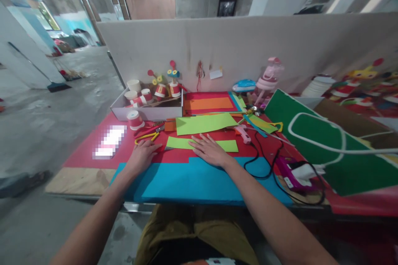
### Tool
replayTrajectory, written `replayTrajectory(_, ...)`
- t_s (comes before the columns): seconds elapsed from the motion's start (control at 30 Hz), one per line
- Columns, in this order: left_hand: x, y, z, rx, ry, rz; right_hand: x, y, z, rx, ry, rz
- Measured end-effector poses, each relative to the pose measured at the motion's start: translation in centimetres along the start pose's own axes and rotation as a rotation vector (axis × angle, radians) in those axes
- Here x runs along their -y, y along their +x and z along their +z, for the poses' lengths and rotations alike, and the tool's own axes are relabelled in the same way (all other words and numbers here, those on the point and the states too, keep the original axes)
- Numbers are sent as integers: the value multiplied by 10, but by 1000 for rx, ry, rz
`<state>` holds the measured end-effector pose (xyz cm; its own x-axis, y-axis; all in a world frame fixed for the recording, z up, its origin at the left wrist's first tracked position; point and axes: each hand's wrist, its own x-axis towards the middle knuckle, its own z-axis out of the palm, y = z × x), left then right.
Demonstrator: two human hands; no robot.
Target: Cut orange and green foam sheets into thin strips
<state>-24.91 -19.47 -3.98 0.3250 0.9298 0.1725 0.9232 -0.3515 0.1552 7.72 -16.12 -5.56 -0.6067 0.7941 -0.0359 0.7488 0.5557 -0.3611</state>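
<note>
Table [83, 180]: wooden top under both hands, bare at its left edge, covered elsewhere with coloured sheets.
Green board [311, 149]: large dark green panel with a white looped line, well to the right of the right hand, tilted across the table.
Blue sheet [192, 180]: wide flat blue foam sheet, just below both hands; both wrists lie over its far edge.
Red sheet [90, 151]: red foam layer under the left hand, running out to its left.
White box [149, 112]: shallow white cardboard tray beyond the left hand, holding red-and-white paper cups.
Large green sheet [205, 123]: light green paper piece just beyond the right hand, apart from it.
Green strip [230, 145]: narrow light green paper strip, flat on the red sheet; under the right hand and between the two hands.
Right hand [209, 149]: palm down, fingers spread wide, pressing flat on the green strip; gripping nothing.
Left hand [143, 153]: palm down, fingers loosely curled, resting on the red sheet just left of the strip's end; holds nothing.
Yellow scissors [146, 136]: yellow-handled pair just beyond the left hand's fingertips, contact unclear.
Pink glue gun [244, 133]: near the right hand's far right side, black cord trailing.
</note>
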Motion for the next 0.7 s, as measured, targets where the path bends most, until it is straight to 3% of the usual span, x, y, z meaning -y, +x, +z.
replayTrajectory(0.43,-18,3,1,31,13,13,-1,-1,1,-5,-5,-2)
replayTrajectory(0.7,-21,8,4,29,41,22,10,8,-3,6,-1,4)
